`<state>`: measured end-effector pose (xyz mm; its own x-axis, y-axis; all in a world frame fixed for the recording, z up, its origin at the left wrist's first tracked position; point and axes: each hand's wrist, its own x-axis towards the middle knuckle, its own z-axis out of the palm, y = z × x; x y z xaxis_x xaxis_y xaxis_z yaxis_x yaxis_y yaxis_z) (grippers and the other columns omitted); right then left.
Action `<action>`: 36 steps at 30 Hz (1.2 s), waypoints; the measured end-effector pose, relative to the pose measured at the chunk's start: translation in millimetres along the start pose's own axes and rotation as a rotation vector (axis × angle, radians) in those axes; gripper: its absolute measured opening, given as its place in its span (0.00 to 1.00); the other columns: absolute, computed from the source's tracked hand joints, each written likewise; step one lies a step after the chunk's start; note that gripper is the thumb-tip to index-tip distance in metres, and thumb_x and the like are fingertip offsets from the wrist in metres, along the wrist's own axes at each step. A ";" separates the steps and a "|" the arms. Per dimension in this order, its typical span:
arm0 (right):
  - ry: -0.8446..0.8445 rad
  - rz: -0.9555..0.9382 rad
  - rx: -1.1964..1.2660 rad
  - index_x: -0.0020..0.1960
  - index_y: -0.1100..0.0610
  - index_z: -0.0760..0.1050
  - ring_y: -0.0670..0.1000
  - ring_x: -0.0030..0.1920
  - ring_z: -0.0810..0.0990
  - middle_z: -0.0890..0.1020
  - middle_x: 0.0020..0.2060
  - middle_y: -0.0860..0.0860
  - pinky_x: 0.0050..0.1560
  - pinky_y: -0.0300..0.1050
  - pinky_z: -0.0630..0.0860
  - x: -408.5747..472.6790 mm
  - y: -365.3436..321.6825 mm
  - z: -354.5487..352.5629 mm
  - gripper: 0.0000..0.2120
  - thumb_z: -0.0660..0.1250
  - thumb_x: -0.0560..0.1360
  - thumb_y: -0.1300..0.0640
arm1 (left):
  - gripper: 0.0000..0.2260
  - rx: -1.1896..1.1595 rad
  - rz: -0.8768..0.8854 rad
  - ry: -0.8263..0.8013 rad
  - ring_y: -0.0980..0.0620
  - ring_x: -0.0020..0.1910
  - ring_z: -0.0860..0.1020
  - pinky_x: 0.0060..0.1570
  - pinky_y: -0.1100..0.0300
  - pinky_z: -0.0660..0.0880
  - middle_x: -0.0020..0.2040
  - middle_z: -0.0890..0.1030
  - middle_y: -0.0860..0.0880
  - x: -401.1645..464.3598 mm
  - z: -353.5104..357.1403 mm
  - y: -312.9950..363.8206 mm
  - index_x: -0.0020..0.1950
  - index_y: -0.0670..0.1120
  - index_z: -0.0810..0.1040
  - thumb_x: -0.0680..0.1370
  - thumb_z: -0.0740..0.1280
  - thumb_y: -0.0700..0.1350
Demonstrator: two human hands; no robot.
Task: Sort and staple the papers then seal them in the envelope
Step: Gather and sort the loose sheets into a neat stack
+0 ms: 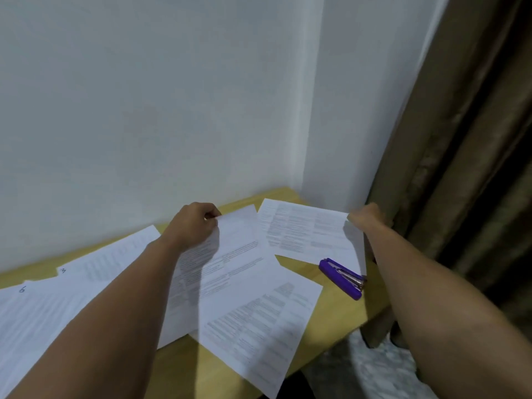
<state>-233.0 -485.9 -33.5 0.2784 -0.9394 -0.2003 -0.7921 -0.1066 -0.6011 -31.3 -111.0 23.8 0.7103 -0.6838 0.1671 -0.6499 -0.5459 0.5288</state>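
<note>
left hand (193, 223) pinches white printed sheet (236, 254) mid-table; right hand (367, 217) fingers clamp far-right corner sheet (305, 228); purple plastic stapler (341, 277) near right edge of yellow wooden table (331, 318).

a handwritten "6" marks the corner of the leftmost sheet (26, 309). the next sheet (109, 257) bears a "3". the printed text elsewhere is too blurred to read.

Both my bare forearms reach forward; my left hand (193, 223) pinches with curled fingers, and my right hand (367, 216) curls too (blurred, so its hold is unclear).
</note>
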 end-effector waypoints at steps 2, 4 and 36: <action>-0.041 0.024 0.048 0.66 0.64 0.78 0.64 0.60 0.81 0.82 0.58 0.60 0.54 0.50 0.75 -25.1 -1.4 -7.8 0.21 0.69 0.76 0.55 | 0.08 -0.014 -0.001 -0.004 0.50 0.47 0.79 0.47 0.59 0.70 0.46 0.84 0.51 5.1 6.4 2.3 0.49 0.46 0.84 0.77 0.65 0.38; -0.083 0.044 0.039 0.66 0.68 0.77 0.61 0.56 0.80 0.80 0.55 0.61 0.49 0.48 0.72 -25.0 3.3 -7.2 0.16 0.67 0.80 0.61 | 0.08 -0.019 0.003 -0.008 0.50 0.47 0.79 0.46 0.59 0.70 0.46 0.84 0.51 9.2 10.2 5.1 0.49 0.47 0.84 0.77 0.65 0.38; -0.442 -0.969 0.731 0.53 0.58 0.86 0.37 0.40 0.82 0.87 0.44 0.45 0.42 0.30 0.75 -308.1 -200.8 -70.4 0.08 0.70 0.83 0.56 | 0.07 -0.080 0.101 0.408 0.55 0.43 0.81 0.40 0.63 0.73 0.43 0.84 0.54 -143.8 -213.5 64.3 0.45 0.50 0.83 0.80 0.67 0.46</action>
<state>-197.9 -198.0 203.4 0.8350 -0.3778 0.3999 0.2730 -0.3465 -0.8974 -117.5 55.6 211.4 0.7035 -0.4751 0.5285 -0.7100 -0.4359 0.5531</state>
